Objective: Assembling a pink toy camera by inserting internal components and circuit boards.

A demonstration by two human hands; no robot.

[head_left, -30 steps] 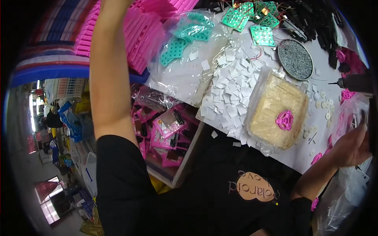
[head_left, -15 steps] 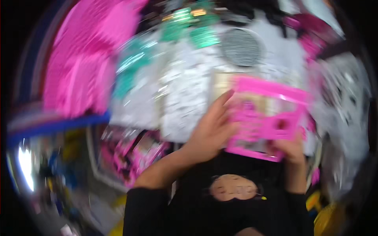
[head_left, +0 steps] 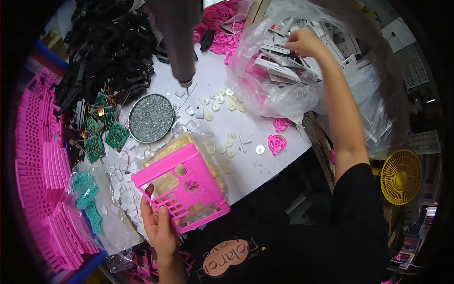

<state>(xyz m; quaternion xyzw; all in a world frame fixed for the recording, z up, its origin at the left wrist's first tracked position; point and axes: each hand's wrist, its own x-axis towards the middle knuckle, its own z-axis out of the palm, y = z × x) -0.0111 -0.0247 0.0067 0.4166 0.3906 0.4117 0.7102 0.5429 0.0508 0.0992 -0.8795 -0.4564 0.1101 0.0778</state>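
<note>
My left hand (head_left: 161, 232) grips a pink plastic casing (head_left: 163, 165) by its lower left side, thumb on the near face. The casing is tilted, with a grid of square holes, round openings and a large window. It hangs over a clear bag of tan pieces (head_left: 172, 147). At the far right my right hand (head_left: 305, 43) reaches into a big clear plastic bag (head_left: 288, 100). Its fingers are curled down among flat white plastic parts (head_left: 279, 68); whatever is between the fingertips is too hidden to make out.
A dark power screwdriver (head_left: 177, 42) hangs point down over the white table (head_left: 265, 165). Around it lie a round dish of screws (head_left: 151, 118), green circuit boards (head_left: 117, 135), black parts (head_left: 109, 52), small white discs (head_left: 231, 135) and pink rings (head_left: 276, 144). Pink casings (head_left: 56, 165) are stacked left.
My right hand has let go of the pink casing and moved far right into the bag of white parts. My left hand has carried the casing leftward; the view has turned.
</note>
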